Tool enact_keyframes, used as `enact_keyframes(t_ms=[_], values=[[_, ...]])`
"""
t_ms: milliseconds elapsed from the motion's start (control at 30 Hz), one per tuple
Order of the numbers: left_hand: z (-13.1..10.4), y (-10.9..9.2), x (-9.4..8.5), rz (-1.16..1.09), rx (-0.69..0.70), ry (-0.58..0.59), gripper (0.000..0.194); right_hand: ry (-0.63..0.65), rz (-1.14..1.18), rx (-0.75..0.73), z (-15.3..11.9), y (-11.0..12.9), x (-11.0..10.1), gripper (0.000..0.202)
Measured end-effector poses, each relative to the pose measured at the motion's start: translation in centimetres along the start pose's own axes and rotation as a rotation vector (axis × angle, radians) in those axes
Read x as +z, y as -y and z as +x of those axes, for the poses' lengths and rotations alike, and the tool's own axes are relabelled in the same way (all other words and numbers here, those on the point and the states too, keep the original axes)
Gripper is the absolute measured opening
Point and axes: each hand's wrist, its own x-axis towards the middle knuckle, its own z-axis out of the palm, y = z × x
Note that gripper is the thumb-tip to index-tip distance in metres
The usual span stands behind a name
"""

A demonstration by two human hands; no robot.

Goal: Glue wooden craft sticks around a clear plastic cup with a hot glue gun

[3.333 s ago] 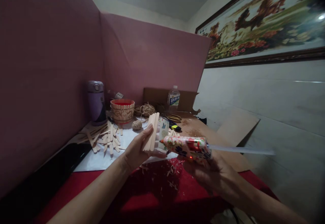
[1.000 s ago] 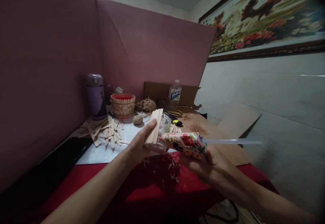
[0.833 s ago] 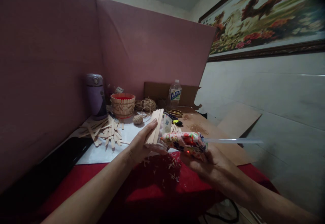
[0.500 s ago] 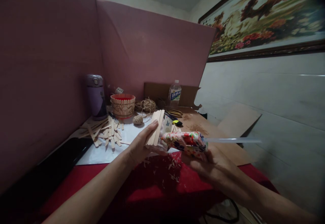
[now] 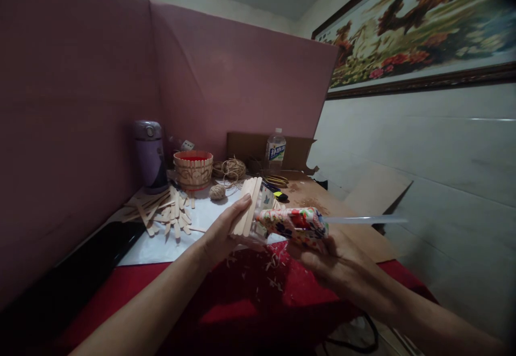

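Note:
Near the middle of the view, my left hand [image 5: 228,227] is closed on a clear container [image 5: 264,199] with wooden sticks [image 5: 248,205] lined up side by side on it. The thumb lies on the sticks. My right hand [image 5: 330,259] grips a flower-patterned glue gun [image 5: 298,222] whose tip points left and is at the container's side, by the edge of the sticks. Whether the tip touches is too small to tell. A long translucent glue stick [image 5: 366,220] extends from the gun's back to the right.
Loose wooden sticks [image 5: 175,213] lie on white paper [image 5: 141,248] at the left. Behind them stand a purple flask [image 5: 150,157], a stick-covered basket [image 5: 193,170], twine balls [image 5: 234,168] and a plastic bottle [image 5: 276,150]. Shavings dot the red cloth [image 5: 229,302].
The view has shifted slightly. Both hands keep their holds, and the gun's tip stays at the container's side.

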Motion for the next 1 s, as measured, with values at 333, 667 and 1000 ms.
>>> enact_keyframes(t_ms=[333,667,1000], values=[[-0.01,0.19,0.16,-0.007,0.001,0.014,0.045,-0.039,0.024,-0.003,0.13,0.04,-0.04,0.034],[-0.18,-0.22,0.61,0.017,0.006,-0.035,0.043,-0.047,0.084,-0.048,0.10,0.70,0.16,0.024],[-0.20,0.06,0.50,0.033,-0.011,-0.028,0.046,-0.044,0.090,-0.002,-0.02,0.27,0.05,0.027]])
